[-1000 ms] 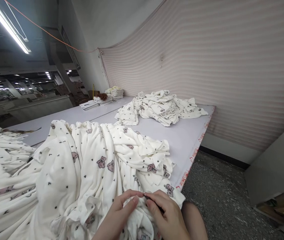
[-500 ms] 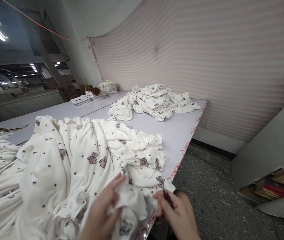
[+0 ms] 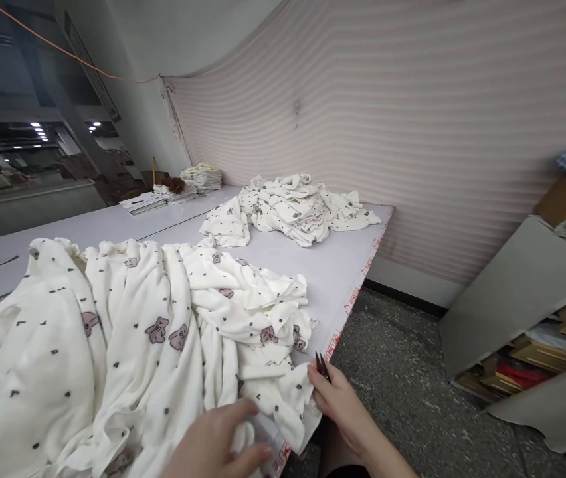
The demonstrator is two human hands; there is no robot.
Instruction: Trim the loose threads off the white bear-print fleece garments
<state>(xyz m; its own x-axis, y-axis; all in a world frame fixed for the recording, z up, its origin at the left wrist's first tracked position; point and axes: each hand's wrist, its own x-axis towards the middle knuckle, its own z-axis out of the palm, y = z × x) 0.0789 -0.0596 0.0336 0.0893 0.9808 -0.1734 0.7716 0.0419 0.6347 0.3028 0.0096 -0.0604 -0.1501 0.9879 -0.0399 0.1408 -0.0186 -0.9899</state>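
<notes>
A big heap of white cloth with small bear prints (image 3: 128,332) lies across the near part of the pale table (image 3: 333,265). My left hand (image 3: 216,445) rests on the cloth at the bottom edge, fingers curled loosely against a fold. At the table's near corner my right hand (image 3: 340,401) pinches the hem of the cloth and holds small dark thread snips (image 3: 321,365), their tips pointing up. The two hands are apart.
A second pile of the same printed cloth (image 3: 287,209) lies at the table's far end. Folded stacks and papers (image 3: 173,189) sit at the far left. Grey floor runs along the right. A grey board (image 3: 512,292) leans over shelves of goods.
My hands have drawn apart. The left one let the bunched fold drop and now lies on the cloth. My right hand moved up to the table's edge. The camera turned right.
</notes>
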